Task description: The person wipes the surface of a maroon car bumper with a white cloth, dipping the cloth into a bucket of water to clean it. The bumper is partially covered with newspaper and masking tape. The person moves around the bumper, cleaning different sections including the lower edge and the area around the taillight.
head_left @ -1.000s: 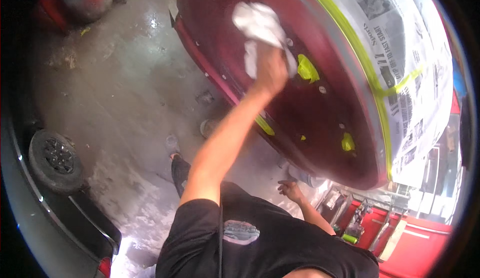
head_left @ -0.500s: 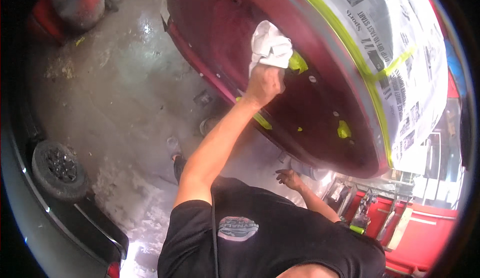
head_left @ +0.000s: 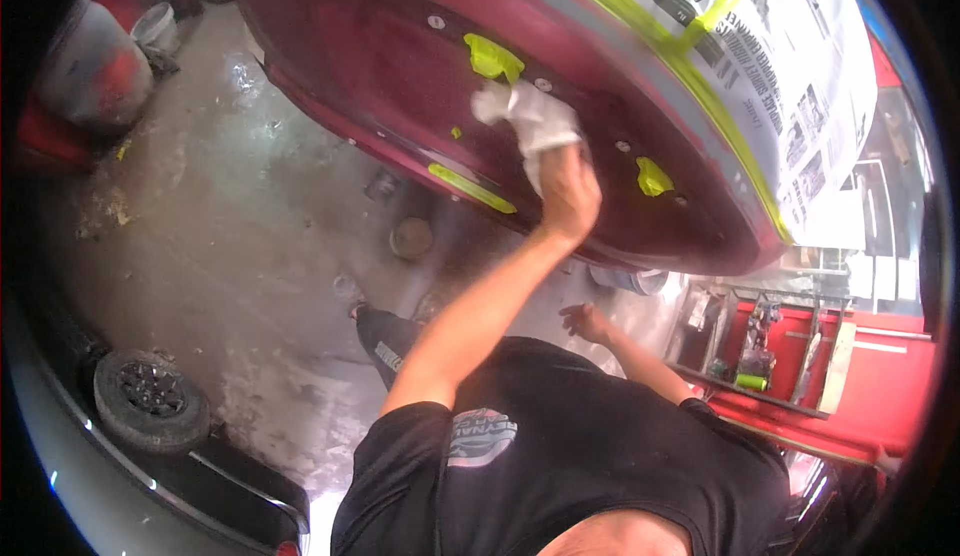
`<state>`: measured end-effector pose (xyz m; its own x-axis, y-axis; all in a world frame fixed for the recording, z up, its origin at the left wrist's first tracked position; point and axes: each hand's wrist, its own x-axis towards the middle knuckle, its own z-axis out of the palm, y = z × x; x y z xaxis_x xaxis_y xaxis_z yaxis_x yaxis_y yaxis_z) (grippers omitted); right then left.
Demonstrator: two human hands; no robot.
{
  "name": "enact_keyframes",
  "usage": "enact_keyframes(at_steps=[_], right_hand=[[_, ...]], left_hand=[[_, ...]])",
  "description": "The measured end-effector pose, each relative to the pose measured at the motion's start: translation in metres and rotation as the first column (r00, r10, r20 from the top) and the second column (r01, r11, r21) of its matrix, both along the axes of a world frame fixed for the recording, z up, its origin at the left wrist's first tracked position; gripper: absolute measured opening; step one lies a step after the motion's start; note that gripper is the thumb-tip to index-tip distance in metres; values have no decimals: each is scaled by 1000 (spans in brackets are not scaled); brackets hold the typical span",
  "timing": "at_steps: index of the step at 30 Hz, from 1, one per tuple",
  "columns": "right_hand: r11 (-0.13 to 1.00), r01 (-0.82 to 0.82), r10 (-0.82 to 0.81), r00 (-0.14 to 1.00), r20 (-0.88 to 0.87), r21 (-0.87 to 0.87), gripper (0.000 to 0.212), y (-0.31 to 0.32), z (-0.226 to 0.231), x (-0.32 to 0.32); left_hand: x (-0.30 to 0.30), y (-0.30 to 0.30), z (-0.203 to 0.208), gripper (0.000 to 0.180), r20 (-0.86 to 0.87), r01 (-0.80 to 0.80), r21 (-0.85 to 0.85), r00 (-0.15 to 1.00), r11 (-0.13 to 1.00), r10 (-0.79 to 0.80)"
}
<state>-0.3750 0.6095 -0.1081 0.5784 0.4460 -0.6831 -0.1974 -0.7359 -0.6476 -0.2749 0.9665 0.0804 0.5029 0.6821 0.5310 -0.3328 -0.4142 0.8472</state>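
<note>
My left hand (head_left: pixel 572 196) is closed around a crumpled white cloth (head_left: pixel 545 121), slightly blurred. The cloth lies against, or just off, a curved dark red car panel (head_left: pixel 380 66); I cannot tell which. Yellow-green masking tape patches stick to the panel: one patch (head_left: pixel 493 58) just beyond the cloth, another patch (head_left: pixel 654 177) to its right, and a long strip (head_left: pixel 470 189) along the lower edge. Lower down, beside my body, my right hand (head_left: pixel 588 323) hangs with its fingers apart, holding nothing.
Taped newspaper (head_left: pixel 790 76) covers the area past the panel's far edge. At right stands a red cart (head_left: pixel 880 366) with a tool tray (head_left: pixel 760 351). A bucket (head_left: pixel 630 280) sits under the panel. A wheel (head_left: pixel 150 401), a dark vehicle and a drum (head_left: pixel 95 66) are at left.
My left hand has carried the cloth rightward and nearer along the panel, from left of the upper tape patch to below it. The whole view has shifted, with the panel now further left and up.
</note>
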Motion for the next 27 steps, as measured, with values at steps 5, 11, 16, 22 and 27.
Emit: enact_keyframes(at_steps=[5,11,16,22,27], right_hand=[[992,128,-127,990,-68,12,44,-34,-7,1],[994,57,-51,997,62,-98,39,14,5,5],[981,-10,18,999,38,-194,41,38,14,-5],[984,115,-116,993,1,-138,43,25,11,-16],[973,20,-25,1000,-17,-229,40,9,5,-10]], left_hand=[[-24,19,0,24,127,244,-261,968,934,-218],[-42,108,18,50,-63,246,-560,939,791,-337],[-7,151,41,55,-292,-86,111,950,990,115],[-3,180,33,51,-292,-73,545,917,835,271],[-5,180,30,43,-324,1,433,933,901,155]])
